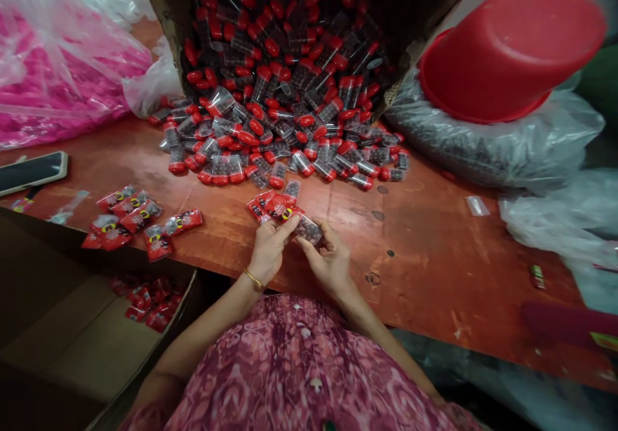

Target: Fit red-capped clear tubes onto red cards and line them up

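The red-brown counter (434, 250) carries a tipped cardboard box (161, 12) at the far side, spilling a heap of red-capped tubes (290, 141). By the near edge the left hand (270, 250) and right hand (331, 260) meet, each grip pinched on one clear tube (309, 229) of dark beads. Its long axis runs left to right, with the right end slightly nearer. Red labels (273, 205) lie just beyond.
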Available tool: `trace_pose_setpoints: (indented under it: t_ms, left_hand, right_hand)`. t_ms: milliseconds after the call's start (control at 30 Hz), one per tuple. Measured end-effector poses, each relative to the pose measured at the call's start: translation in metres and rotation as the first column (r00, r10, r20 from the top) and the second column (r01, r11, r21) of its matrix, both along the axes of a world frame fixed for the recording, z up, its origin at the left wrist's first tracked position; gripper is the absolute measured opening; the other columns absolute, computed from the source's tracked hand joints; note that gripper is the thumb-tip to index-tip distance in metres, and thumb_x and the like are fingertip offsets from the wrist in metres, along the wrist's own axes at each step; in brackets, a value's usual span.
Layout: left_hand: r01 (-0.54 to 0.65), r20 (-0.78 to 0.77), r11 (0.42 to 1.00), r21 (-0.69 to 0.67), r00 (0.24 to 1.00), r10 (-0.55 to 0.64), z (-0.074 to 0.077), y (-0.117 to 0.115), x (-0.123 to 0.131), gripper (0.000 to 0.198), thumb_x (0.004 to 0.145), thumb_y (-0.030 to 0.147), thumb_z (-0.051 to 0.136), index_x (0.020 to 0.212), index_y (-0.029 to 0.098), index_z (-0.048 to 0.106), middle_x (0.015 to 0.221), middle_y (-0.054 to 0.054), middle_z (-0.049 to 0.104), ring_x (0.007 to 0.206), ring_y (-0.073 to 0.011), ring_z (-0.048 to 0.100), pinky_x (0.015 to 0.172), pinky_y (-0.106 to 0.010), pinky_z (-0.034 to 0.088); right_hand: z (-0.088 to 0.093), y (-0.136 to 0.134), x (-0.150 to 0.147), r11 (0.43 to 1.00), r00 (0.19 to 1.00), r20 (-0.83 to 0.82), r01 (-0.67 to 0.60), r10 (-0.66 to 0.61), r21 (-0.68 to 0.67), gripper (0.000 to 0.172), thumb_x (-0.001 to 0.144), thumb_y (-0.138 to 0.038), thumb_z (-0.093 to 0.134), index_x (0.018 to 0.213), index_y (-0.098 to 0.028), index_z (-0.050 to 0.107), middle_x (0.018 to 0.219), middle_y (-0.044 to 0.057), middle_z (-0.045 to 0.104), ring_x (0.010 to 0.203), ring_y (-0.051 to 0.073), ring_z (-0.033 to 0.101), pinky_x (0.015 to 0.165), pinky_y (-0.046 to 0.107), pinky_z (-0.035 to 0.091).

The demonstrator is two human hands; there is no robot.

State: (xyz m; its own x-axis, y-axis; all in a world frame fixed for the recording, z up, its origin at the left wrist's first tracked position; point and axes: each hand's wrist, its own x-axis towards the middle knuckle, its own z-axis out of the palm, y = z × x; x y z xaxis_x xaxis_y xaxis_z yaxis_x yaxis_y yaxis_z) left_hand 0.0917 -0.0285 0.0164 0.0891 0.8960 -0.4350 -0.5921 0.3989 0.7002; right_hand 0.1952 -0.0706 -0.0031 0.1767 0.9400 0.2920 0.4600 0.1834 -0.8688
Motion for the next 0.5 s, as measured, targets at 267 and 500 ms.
trace_pose_setpoints:
  t_ms: [267,500]
  left_hand:
    - [0.103,-0.080,0.994,0.044,0.992,-0.099,-0.003,0.003,-0.014,0.030,0.050,0.028,0.082,0.071,0.012,0.067,0.070,-0.001,0.068,0.066,-0.0118,0.061,0.068,-0.025,0.048]
    - [-0.039,-0.032,0.999,0.009,0.999,0.040,0.002,0.004,-0.014,0.031,0.050,0.030,0.082,0.070,0.013,0.065,0.068,0.001,0.067,0.062,-0.0102,0.059,0.067,-0.025,0.046]
  right_hand:
    - [0.000,0.012,-0.001,0.978,0.977,-0.114,-0.192,0.182,-0.087,0.031,0.079,-0.029,0.062,0.109,-0.022,0.058,0.096,0.002,0.067,0.083,0.017,0.063,0.076,0.029,0.051]
    - [0.001,0.014,-0.010,0.991,0.991,-0.036,-0.131,0.132,0.018,0.028,0.078,-0.025,0.063,0.105,-0.022,0.060,0.094,0.004,0.067,0.087,0.019,0.062,0.081,0.032,0.050]
